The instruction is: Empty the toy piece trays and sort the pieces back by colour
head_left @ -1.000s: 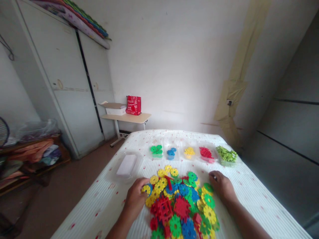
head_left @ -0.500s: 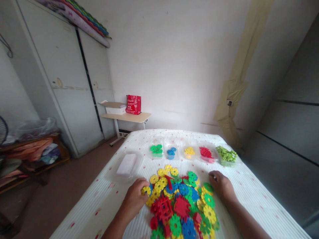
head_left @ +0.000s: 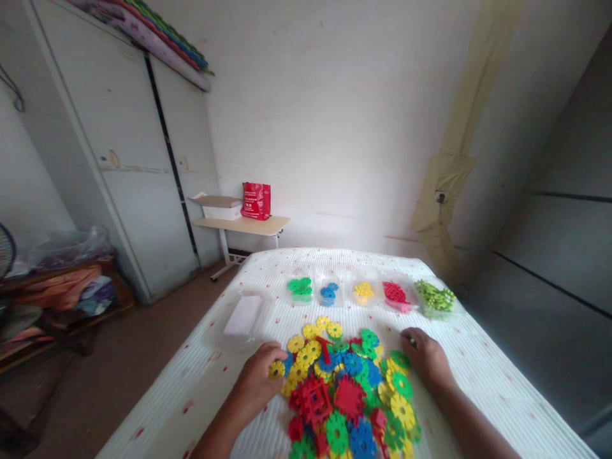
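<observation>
My left hand (head_left: 261,375) is closed on a yellow flower-shaped disc (head_left: 276,368) at the left edge of a mixed pile. Right of the pile, my right hand (head_left: 423,354) rests on the cloth with its fingers curled; a small dark thing shows at the fingertips, too small to name. The pile holds yellow, green and blue discs (head_left: 352,363) and red square pieces (head_left: 349,396). Behind it stand clear trays with green discs (head_left: 300,289), blue discs (head_left: 329,294), yellow discs (head_left: 364,292), red pieces (head_left: 394,293) and light green pieces (head_left: 434,296).
A clear tray with a pale slab (head_left: 243,315) lies at the left of the white spotted tablecloth (head_left: 335,256). Beyond, a small side table (head_left: 268,225) bears a red bag (head_left: 257,201) and a white box (head_left: 222,210).
My left hand has shifted slightly left with the yellow disc, a little away from the pile. My right hand has not visibly moved.
</observation>
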`<action>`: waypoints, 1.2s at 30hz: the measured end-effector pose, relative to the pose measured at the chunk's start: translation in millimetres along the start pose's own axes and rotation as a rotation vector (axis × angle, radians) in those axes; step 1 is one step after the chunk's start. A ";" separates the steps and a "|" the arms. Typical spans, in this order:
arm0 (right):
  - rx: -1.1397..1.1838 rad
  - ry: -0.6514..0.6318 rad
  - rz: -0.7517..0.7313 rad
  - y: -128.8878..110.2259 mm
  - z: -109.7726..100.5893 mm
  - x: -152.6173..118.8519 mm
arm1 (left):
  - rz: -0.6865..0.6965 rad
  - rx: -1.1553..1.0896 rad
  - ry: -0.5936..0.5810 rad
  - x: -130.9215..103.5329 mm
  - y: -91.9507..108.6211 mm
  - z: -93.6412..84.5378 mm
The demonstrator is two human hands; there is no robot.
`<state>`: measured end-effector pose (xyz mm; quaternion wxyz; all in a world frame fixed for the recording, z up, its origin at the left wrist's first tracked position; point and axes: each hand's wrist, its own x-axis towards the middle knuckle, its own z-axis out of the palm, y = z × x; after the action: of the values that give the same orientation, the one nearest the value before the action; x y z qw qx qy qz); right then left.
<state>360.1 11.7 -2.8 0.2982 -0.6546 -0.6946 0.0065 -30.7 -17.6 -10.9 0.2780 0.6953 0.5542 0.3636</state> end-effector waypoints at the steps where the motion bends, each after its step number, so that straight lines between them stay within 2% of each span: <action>1: 0.006 0.001 -0.001 0.0 -0.2 0.0 | -0.015 -0.027 -0.007 0.2 0.3 -1.6; 7: 0.000 0.005 0.012 1.2 0.5 0.0 | -0.058 -0.147 -0.030 -3.3 6.7 -8.3; 10: -0.010 0.005 0.016 0.2 -0.1 0.0 | -0.071 -0.074 -0.043 -5.3 6.8 -5.0; 13: -0.002 0.005 0.019 -0.8 -0.8 -0.6 | -0.083 0.030 0.002 -5.6 4.1 3.2; 17: 0.005 -0.004 0.015 0.4 0.4 -1.2 | -0.025 0.145 0.043 -5.0 3.7 11.1; 21: 0.017 -0.003 0.015 1.9 2.0 -1.0 | 0.007 0.182 0.017 -3.8 6.7 9.9; 24: 0.018 -0.003 0.014 1.9 1.8 -0.9 | 0.000 0.179 -0.004 -1.9 7.4 7.8; 29: 0.006 0.001 0.005 0.3 0.2 -1.2 | -0.018 0.169 0.039 -0.2 9.0 7.1; 36: -0.009 -0.025 0.024 -2.1 -1.7 -0.8 | -0.095 0.046 0.090 -0.9 22.6 2.5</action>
<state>358.9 10.0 -0.9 0.2866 -0.6641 -0.6904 0.0152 -15.9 -23.7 5.3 0.2534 0.6574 0.6067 0.3681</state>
